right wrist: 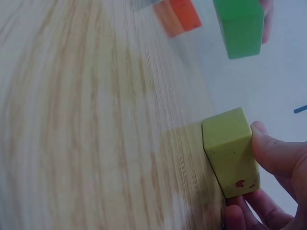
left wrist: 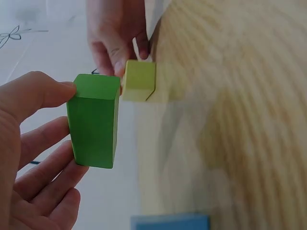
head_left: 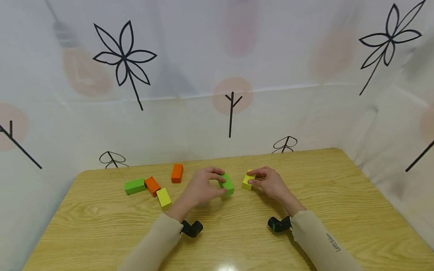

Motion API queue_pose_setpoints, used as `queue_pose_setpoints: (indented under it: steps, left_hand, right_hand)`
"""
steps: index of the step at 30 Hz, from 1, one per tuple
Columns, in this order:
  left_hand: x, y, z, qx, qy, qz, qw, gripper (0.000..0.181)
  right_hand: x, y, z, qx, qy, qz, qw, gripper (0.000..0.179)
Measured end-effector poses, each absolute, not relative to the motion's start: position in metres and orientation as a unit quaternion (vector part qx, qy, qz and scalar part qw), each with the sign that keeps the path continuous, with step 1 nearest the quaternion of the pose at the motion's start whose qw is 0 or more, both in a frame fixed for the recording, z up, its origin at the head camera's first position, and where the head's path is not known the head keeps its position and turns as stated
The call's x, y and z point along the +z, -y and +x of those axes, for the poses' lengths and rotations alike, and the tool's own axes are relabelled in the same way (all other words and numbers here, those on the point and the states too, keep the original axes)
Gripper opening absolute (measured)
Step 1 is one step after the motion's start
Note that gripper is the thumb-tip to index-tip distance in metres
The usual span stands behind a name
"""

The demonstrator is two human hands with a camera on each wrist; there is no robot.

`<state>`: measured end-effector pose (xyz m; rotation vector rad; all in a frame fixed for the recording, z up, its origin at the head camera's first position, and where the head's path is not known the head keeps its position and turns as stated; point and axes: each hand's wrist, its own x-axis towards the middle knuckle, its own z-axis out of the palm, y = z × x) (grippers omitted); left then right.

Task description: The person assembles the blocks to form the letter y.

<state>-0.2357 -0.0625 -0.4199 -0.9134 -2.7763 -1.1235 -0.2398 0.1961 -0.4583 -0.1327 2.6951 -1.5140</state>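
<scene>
A green block (head_left: 227,185) is pinched between the thumb and fingers of the left hand (head_left: 203,186), near the middle of the table (head_left: 241,232); whether its underside is touching the wood cannot be told. By the thumb and fingers of the right hand (head_left: 271,184) a yellow block (head_left: 247,183) is gripped at the table's surface (a small reddish mark (right wrist: 240,183) can be seen on its side). The 2 hands are set apart, and a gap is left between the 2 held blocks.

To the left, 4 more blocks are laid out: a 2nd green block (head_left: 135,186), an orange block (head_left: 152,186) just beside its end, a 2nd yellow block (head_left: 164,199) at the orange one's near end, and a 2nd orange block (head_left: 177,173) placed apart, farther back. A blue block (left wrist: 170,223) is partly shown at the lower edge of the left wrist view. Behind the table, a pale cloth (head_left: 185,125) printed with flowers is hung
</scene>
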Motion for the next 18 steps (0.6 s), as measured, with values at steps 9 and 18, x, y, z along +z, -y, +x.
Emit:
queue_pose_setpoints:
  steps: [9,18]
  left_hand:
    - [-0.433,0.044,-0.223,-0.325,0.886,-0.331,-0.020,0.024]
    - [-0.441,0.036,-0.223,-0.315,0.884,-0.344,-0.029,0.021]
  right_hand:
    - [-0.457,-0.196,-0.240,-0.478,-0.877,-0.039,0.022,0.030]
    - [-0.456,-0.195,-0.240,-0.474,-0.880,-0.039,0.021,0.029]
